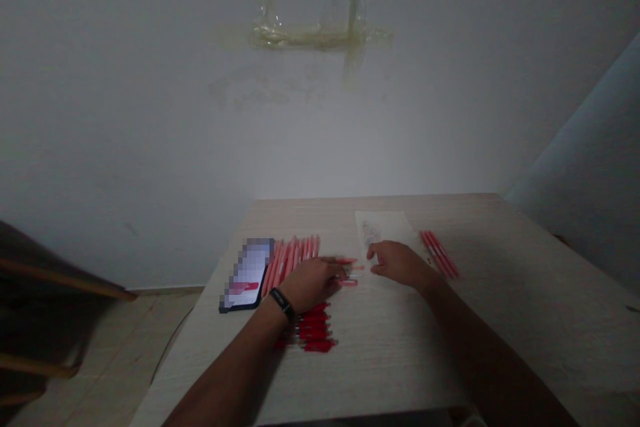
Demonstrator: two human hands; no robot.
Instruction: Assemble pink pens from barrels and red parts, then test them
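My left hand, with a black wristband on its wrist, is closed on a slim pink pen barrel that sticks out past the fingers. Facing it on the pale wood table, my right hand holds nothing, its fingers resting near short pink pieces. A row of pink pens lies beside my left hand, partly hidden by it. Below that hand sits a cluster of red parts. A sheet of paper with a faint drawing lies under my right fingertips.
A phone with a pixelated screen lies left of the pink row. Several pink pens lie in a bundle at the right. A wall rises behind the table, with old tape on it. A dark chair stands at the left.
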